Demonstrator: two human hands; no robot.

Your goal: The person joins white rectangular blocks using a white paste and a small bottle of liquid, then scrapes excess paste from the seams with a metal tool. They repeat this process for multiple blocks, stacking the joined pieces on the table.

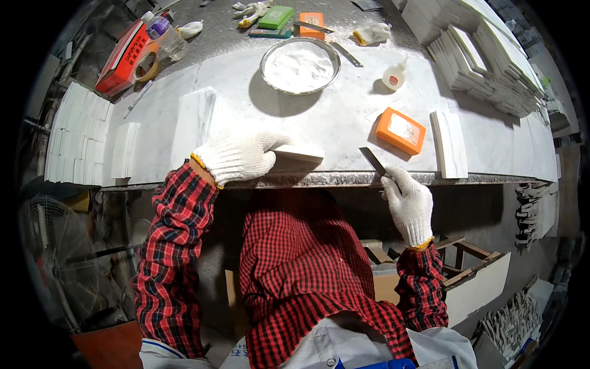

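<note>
Red-and-black checked sleeves reach up to the grey stone tabletop [344,123]. At its near edge, the white-gloved left hand [236,154] lies closed over a small white marble tile [299,152], apparently pinning it flat. Right of that tile, the gloved right hand [409,200] grips a thin dark metal blade [372,161], tip angled up over the edge. Beyond the tile stands an orange rectangular block [401,130], farther a round metal bowl of white powder [300,65].

Bowl [300,65] behind tile [298,153] on workbench [344,117], block [401,130] right of tile, bottle [394,76] behind block.
</note>
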